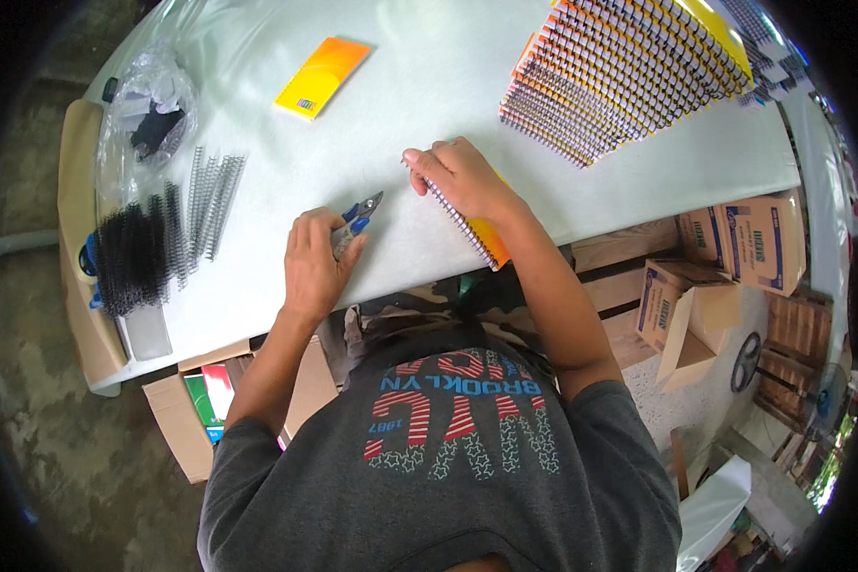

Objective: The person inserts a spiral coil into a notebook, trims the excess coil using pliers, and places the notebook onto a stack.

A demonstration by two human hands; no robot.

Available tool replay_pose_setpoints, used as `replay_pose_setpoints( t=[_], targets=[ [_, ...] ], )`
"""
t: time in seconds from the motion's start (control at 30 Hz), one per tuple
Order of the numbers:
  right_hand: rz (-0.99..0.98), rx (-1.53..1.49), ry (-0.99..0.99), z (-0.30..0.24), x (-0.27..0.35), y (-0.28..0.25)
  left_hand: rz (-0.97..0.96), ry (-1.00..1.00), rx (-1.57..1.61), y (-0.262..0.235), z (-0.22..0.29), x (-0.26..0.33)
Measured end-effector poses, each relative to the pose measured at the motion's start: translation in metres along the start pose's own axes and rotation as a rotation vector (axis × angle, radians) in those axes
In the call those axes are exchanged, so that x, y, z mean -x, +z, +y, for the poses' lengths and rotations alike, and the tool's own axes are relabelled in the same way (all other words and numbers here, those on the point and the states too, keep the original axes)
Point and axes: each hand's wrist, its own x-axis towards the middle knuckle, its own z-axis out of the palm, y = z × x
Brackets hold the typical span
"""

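At the middle of the white bench (429, 86), seen from the head camera: right hand (462, 179) pressed flat-fingered over a spiral-bound notebook (481, 236), fingers curled down over the wire edge, apparently pinning the pad so the spine stays put. Notebook lying slanted from 12 toward 5 o'clock, lower corner overhanging the bench's near edge, yellow cover showing only there. At 9 o'clock of that, left hand (315, 262) closed around blue-handled pliers (357, 214), nose aimed toward 1 o'clock at the spine, probably kept near for the wire ends. Farther out at 9 o'clock, loose black binding coils (176, 229) in a heap, within the left arm's reach. At 11 o'clock a single yellow-orange pad (322, 76); at 1 o'clock a fanned stack of bound notebooks (629, 67), set out of the way. Crumpled clear plastic bag (148, 110) at 10 o'clock, contents dark and hard to make out. Most of the held notebook hidden under the hand; pliers' jaws too small to judge. Cardboard boxes (734, 257) at 3 o'clock below bench level, partly cut off.
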Motion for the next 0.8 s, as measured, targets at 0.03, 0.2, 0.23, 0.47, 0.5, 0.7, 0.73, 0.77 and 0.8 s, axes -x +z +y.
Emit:
replay_pose_setpoints(
  t=[0.03, 0.2, 0.23, 0.47, 0.5, 0.7, 0.73, 0.77, 0.8],
  targets=[
    [0.030, -0.054, -0.004, 0.007, -0.001, 0.001, 0.000, -0.119, 0.189, -0.001, 0.009, -0.002],
    [0.040, -0.136, -0.030, 0.013, -0.002, 0.001, -0.412, -0.763, 1.383, -0.004, 0.043, -0.006],
    [0.045, -0.176, -0.019, 0.016, -0.001, 0.002, -0.569, -0.828, 1.636, 0.000, 0.050, -0.009],
    [0.099, -0.165, -0.040, 0.006, 0.000, 0.000, -0.836, -0.898, 1.921, 0.003, 0.059, -0.027],
    [0.103, -0.166, -0.038, 0.008, 0.000, 0.000, -0.840, -0.899, 1.918, 0.002, 0.060, -0.029],
    [0.171, -0.132, -0.031, 0.010, 0.001, 0.003, -0.855, -0.927, 2.030, 0.003, 0.052, -0.033],
    [0.154, -0.091, -0.052, 0.015, 0.000, 0.004, -0.846, -0.894, 1.878, 0.003, 0.051, -0.033],
    [0.138, -0.051, -0.072, 0.017, -0.001, 0.004, -0.834, -0.859, 1.728, 0.004, 0.051, -0.033],
    [0.139, -0.052, -0.071, 0.017, -0.001, 0.004, -0.835, -0.860, 1.727, 0.003, 0.052, -0.033]
  ],
)
